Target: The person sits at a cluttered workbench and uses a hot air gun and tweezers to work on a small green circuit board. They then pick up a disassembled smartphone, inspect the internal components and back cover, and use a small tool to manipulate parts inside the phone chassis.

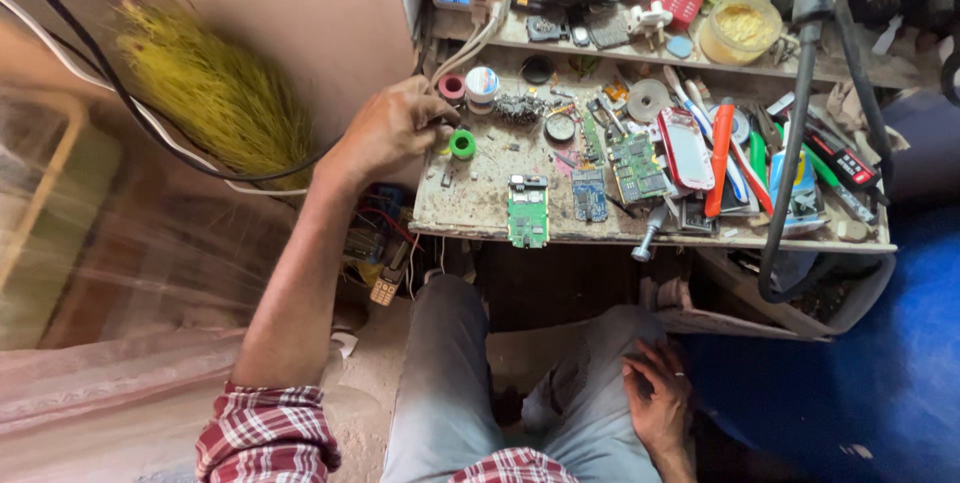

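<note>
My left hand reaches to the left end of a cluttered workbench, fingers curled around something dark that I cannot make out, right next to a small green spool. A red tape roll and a white tape roll stand just beyond the fingers. My right hand rests open on my right knee, below the bench. A green circuit board lies at the bench's front edge, with a blue circuit board beside it.
Screwdrivers, an orange-handled tool, a red-and-white phone shell and more boards crowd the bench's right half. A shelf behind holds phones and two yellow-green jars. A yellow-green broom leans at left. A black cable hangs at right.
</note>
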